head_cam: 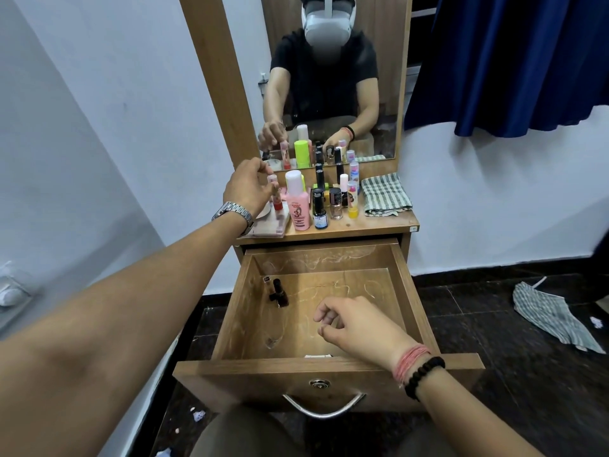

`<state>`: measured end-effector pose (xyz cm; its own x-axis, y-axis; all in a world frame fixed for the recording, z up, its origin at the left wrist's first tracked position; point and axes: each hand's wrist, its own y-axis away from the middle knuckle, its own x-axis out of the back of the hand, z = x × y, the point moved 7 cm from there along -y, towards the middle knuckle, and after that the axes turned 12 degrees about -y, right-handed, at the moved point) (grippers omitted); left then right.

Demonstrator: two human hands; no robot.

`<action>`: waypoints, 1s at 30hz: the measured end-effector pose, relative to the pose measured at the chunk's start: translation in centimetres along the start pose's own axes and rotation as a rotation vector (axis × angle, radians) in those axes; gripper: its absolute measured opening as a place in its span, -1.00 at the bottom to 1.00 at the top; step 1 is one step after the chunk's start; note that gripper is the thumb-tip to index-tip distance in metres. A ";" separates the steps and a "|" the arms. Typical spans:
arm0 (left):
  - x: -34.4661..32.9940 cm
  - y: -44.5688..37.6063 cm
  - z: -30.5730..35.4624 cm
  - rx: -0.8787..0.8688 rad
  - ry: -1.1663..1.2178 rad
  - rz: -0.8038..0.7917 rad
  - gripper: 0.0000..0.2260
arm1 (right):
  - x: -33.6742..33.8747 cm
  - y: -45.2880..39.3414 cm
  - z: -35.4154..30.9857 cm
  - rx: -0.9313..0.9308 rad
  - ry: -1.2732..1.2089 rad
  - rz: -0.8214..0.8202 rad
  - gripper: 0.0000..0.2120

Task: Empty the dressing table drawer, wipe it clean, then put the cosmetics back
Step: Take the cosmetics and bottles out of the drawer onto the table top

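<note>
1. The drawer (329,367) is pulled fully out below the surface (379,222), its floor smeared with pale marks and mostly open.
2. One dark bottle (279,293) lies near its left wall.
3. Right hand (357,326) hovers inside, fingers loosely curled, empty.
4. Left hand (248,189) pinches a pink-capped tube (275,192) among the crowded cosmetics beside a folded checked cloth (385,194).

A home bedroom or dressing corner. A wooden dressing table with a tall mirror (333,77) stands against a plain white wall (131,110); cosmetics bottles (324,199) crowd its bench (389,222). Blue curtains (514,61) hang nearby, and a striped cloth (553,318) lies on the dark tiled floor (494,324).
</note>
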<state>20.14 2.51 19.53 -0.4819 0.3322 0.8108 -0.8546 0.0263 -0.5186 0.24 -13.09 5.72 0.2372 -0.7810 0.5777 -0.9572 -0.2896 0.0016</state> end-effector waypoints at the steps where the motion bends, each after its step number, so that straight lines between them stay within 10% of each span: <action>1: 0.3 0.0 0.1 -0.014 -0.010 0.010 -0.85 | 0.0 0.0 0.0 -0.004 0.000 0.000 -0.87; 7: 4.6 4.8 3.1 -0.335 0.121 0.177 -0.93 | 0.2 0.1 -0.1 -0.009 0.002 0.009 -0.88; 12: -1.0 13.6 3.6 -0.836 -0.276 -0.325 -0.86 | 0.2 0.1 -0.2 -0.016 0.017 0.005 -0.86; 21: -7.0 15.7 -0.7 -0.722 -0.647 -0.490 -0.76 | 0.2 0.1 -0.3 -0.037 0.029 0.004 -0.86; 30: -0.7 14.5 1.1 -0.644 -0.235 -0.368 -0.84 | 0.1 0.0 -0.1 -0.039 0.023 0.005 -0.87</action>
<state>7.84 1.62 11.75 -0.2792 -0.0112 0.9602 -0.7212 0.6627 -0.2020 0.27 -13.15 5.86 0.2287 -0.7695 0.5963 -0.9642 -0.2635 0.0296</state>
